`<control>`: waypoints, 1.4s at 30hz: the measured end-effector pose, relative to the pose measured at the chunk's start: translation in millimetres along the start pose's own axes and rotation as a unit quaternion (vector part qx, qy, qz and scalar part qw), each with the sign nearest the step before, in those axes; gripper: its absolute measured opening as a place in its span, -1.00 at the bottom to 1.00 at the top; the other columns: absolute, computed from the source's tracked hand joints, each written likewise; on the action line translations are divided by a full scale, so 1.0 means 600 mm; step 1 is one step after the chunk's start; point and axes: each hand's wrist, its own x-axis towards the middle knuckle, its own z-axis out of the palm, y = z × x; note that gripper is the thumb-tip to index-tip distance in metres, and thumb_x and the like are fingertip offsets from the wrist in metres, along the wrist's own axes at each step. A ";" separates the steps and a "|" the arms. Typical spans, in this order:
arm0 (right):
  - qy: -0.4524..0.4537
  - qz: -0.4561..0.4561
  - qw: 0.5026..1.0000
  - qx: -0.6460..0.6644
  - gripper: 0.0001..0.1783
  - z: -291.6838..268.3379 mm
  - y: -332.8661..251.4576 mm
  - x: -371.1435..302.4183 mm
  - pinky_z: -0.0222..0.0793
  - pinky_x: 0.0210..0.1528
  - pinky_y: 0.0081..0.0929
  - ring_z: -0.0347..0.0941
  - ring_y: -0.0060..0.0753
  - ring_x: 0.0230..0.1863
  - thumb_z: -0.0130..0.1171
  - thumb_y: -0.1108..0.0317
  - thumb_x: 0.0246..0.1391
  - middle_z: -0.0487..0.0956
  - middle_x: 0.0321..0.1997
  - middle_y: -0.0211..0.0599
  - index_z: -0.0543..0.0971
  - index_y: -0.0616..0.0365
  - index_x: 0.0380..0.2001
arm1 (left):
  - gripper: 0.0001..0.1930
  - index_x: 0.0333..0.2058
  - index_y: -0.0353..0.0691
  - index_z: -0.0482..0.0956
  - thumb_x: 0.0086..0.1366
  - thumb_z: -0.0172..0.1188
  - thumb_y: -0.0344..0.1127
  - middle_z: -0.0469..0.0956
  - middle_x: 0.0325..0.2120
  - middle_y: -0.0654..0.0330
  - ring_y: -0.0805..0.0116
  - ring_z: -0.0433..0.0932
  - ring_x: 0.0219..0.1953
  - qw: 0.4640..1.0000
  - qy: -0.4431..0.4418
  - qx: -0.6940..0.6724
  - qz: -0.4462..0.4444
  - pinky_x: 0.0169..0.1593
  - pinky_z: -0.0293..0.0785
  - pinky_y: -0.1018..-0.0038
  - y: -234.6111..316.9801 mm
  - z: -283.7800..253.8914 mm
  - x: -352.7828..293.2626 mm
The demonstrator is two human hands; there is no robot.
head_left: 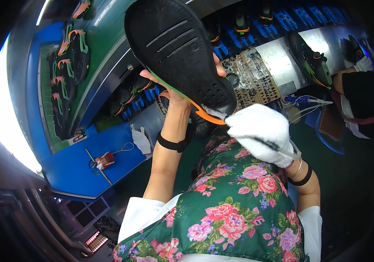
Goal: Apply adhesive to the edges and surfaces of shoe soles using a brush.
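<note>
My bare left hand (pixel 174 91) is wrapped round a black shoe (pixel 176 48) and tilts its underside up. The sole has three pale lines near the front and a cluster of small holes toward the heel. A green and orange strip (pixel 208 115) runs along the side edge to the heel. My right hand (pixel 259 133), in a white knitted glove, is closed with its fingertips against the heel edge. What they pinch, if anything, is hidden. A pale, shiny patch (pixel 213 111) shows beside those fingertips.
Several shoes (pixel 67 65) stand on a rack at left. Below it, a blue table (pixel 71 174) bears a red item (pixel 104 161) and white cloth (pixel 141 140). Behind are blue shoe holders (pixel 285 19) and taped cardboard (pixel 252 72). A co-worker's gloved hand (pixel 363 64) is at right near another shoe (pixel 308 59).
</note>
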 end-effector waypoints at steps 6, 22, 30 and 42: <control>0.006 -0.024 1.000 -0.017 -0.78 0.012 -0.011 -0.004 0.60 -0.16 -0.28 0.70 -0.12 -0.20 0.42 0.53 -0.17 0.74 -0.25 -0.20 0.74 0.12 -0.34 | 0.42 0.08 -0.43 0.42 -0.38 -0.07 0.92 0.59 -0.18 -0.17 -0.04 0.60 -0.09 0.998 0.040 0.027 -0.033 -0.03 0.62 0.09 0.008 0.017 0.006; 0.162 0.124 0.973 0.106 -0.80 0.011 -0.012 -0.020 0.57 -0.09 -0.35 0.68 -0.21 -0.15 0.35 0.66 -0.10 0.73 -0.19 -0.10 0.72 0.21 -0.34 | 0.44 0.16 -0.40 0.40 -0.26 -0.40 0.94 0.59 -0.14 -0.15 -0.06 0.68 -0.23 0.992 0.125 0.015 0.015 -0.16 0.68 0.09 -0.015 0.020 0.011; 0.072 0.063 0.995 -0.030 -0.78 -0.001 -0.016 -0.024 0.57 -0.11 -0.33 0.67 -0.12 -0.15 0.39 0.63 -0.16 0.72 -0.20 -0.14 0.71 0.18 -0.36 | 0.50 0.14 -0.42 0.40 -0.41 -0.28 0.97 0.57 -0.16 -0.16 -0.10 0.66 -0.21 0.998 0.053 0.010 -0.017 -0.14 0.64 0.07 -0.004 0.022 0.018; 0.094 0.051 0.994 -0.002 -0.76 -0.013 -0.004 -0.030 0.59 -0.16 -0.36 0.68 -0.19 -0.21 0.41 0.61 -0.15 0.73 -0.22 -0.19 0.73 0.15 -0.33 | 0.36 0.16 -0.41 0.40 -0.30 0.16 0.81 0.60 -0.17 -0.22 0.01 0.58 -0.03 0.996 -0.014 -0.060 -0.066 -0.03 0.64 0.21 -0.010 0.045 0.048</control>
